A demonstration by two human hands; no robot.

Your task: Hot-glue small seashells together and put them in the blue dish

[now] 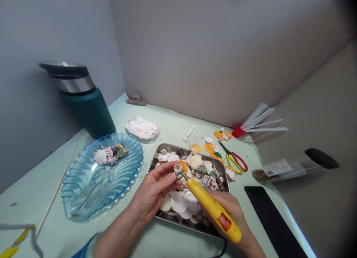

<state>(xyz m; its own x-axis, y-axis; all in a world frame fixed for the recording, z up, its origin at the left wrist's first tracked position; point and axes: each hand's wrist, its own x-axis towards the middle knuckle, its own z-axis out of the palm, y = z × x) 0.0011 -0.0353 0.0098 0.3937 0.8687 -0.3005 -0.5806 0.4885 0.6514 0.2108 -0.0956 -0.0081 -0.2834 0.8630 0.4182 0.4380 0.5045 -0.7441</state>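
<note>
My left hand [157,181] pinches a small round whitish shell [177,168] between thumb and fingers, its opening facing up. In my right hand [231,207] is a yellow glue gun [208,198], its metal nozzle touching or very close to that shell. Both hands are above a metal tray [189,226] heaped with shells. White scallop shells [178,202], spiral shells and a reddish striped one [209,183] lie in it. A dark cord shows below the tray. The glue gun hides part of my right hand's grip.
Left stands a blue shell-shaped dish [100,198] with a shell cluster [110,154], and behind it a teal bottle [89,111]. Scissors [232,157], orange shells [209,148], a red cup [238,131] of translucent sticks, a clear jar [292,168] and a black phone-like slab [273,221] lie right.
</note>
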